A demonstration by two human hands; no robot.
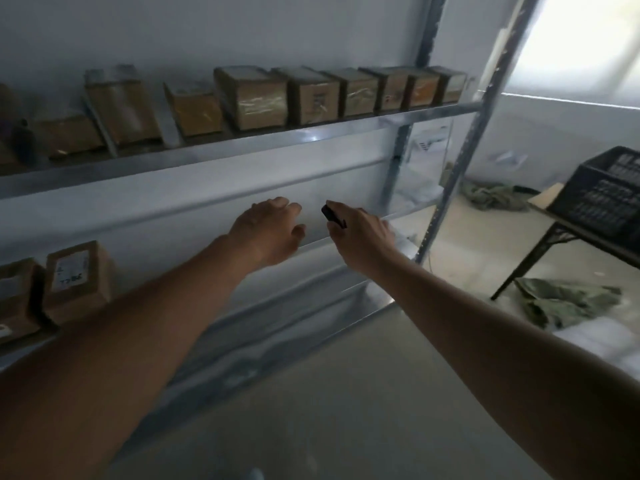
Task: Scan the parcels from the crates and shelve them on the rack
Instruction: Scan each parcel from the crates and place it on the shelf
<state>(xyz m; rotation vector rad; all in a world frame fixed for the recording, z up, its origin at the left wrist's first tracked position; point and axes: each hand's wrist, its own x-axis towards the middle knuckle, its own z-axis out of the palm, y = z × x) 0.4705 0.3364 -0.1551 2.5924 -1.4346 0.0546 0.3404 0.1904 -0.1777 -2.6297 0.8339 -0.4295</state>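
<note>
A metal rack (242, 147) fills the left and middle of the head view. Several brown cardboard parcels (311, 97) stand in a row on its upper shelf. Two more parcels (74, 280) sit at the left end of the lower shelf. My left hand (268, 233) reaches out in front of the lower shelf, fingers relaxed and holding nothing. My right hand (363, 237) is beside it, gripping a small black scanner (333, 214) that sticks out above the knuckles. A black plastic crate (602, 188) stands on a table at the right edge.
The crate rests on a dark folding table (568, 233) with thin legs. Green cloth (568, 301) lies crumpled on the floor under it, and more lies near the wall (491, 195). The rack's upright post (460, 161) stands between shelf and table. Pale floor stretches below.
</note>
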